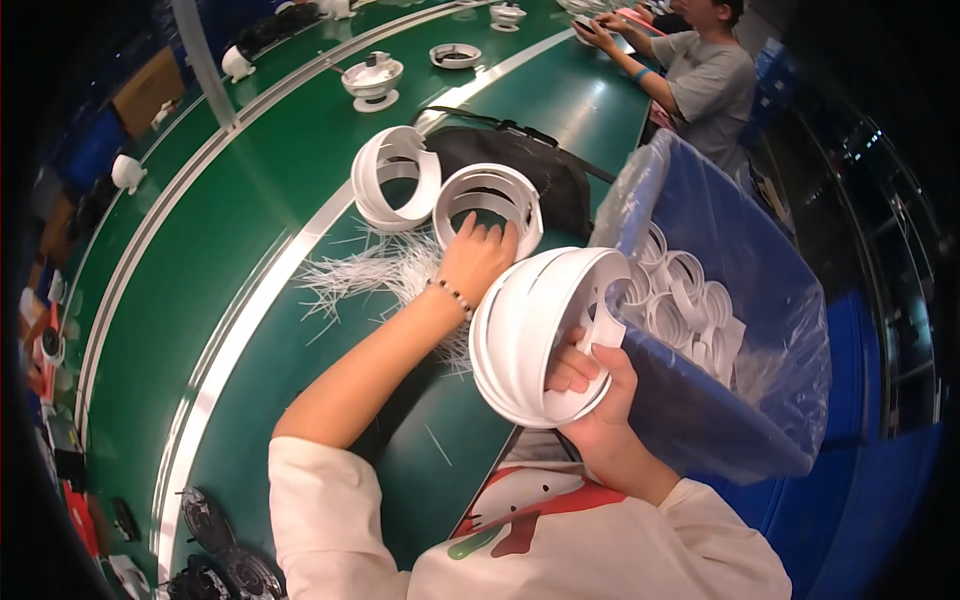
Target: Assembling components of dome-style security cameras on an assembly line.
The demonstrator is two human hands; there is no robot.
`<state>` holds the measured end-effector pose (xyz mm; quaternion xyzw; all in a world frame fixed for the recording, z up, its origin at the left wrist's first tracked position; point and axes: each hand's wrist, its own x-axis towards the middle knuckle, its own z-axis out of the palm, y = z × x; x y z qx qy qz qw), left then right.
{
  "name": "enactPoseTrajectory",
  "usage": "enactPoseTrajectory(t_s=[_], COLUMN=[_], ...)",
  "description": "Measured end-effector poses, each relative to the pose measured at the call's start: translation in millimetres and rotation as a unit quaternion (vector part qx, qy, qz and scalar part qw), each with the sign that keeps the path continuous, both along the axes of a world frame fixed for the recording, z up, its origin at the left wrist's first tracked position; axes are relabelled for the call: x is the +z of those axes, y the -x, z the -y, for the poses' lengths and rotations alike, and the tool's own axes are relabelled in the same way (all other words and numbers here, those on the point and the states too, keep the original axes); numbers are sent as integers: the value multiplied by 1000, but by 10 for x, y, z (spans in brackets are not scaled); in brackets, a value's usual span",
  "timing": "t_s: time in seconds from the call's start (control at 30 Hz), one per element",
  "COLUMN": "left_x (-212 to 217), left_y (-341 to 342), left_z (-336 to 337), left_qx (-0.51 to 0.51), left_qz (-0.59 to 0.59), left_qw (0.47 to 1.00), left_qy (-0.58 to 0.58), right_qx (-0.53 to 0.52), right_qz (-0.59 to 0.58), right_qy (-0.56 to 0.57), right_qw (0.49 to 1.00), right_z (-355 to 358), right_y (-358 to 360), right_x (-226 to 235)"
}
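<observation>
While stacked, smooth white plastic rings [530,335] in right grip [590,395]; left hand [475,255] on another ring [490,205].

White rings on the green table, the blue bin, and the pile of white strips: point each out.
white rings [398,180]: head view, outer wall of the left ring.
blue bin [700,400]: head view, its near side wall.
pile of white strips [375,270]: head view, middle of the heap.

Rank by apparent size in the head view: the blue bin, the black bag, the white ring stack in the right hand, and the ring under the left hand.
1. blue bin
2. white ring stack, though nearness to the camera enlarges it
3. black bag, partly hidden by rings, so unsure against the stack
4. ring under the left hand
</observation>
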<state>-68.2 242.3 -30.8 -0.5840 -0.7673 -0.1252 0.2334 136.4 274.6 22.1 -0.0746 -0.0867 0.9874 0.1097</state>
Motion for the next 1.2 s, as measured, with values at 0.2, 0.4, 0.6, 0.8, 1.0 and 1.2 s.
enactPoseTrajectory(t_s=[0.2,0.4,0.6,0.8,1.0,1.2], left_x=[-36,-4,159,374,613,519], left_y=[216,510,492,385,-41,-252], left_z=[45,175,258,412,172,-25], left_qx=[5,16,-25,-45,-130,-142], left_qz=[27,46,130,151,177,116], left_qw=[996,996,986,986,953,978], left_qy=[91,81,98,54,-210,-98], right_qx=[-49,-122,-212,-303,-334,-225], right_qz=[-28,-31,41,122,154,102], right_qy=[-34,-40,-56,-68,-90,-122], right_qw=[998,991,975,943,926,961], right_z=[-137,-228,-311,-416,-438,-305], right_y=[254,600,857,1022,1022,831], right_x=[-275,-419,-543,-529,-591,-725])
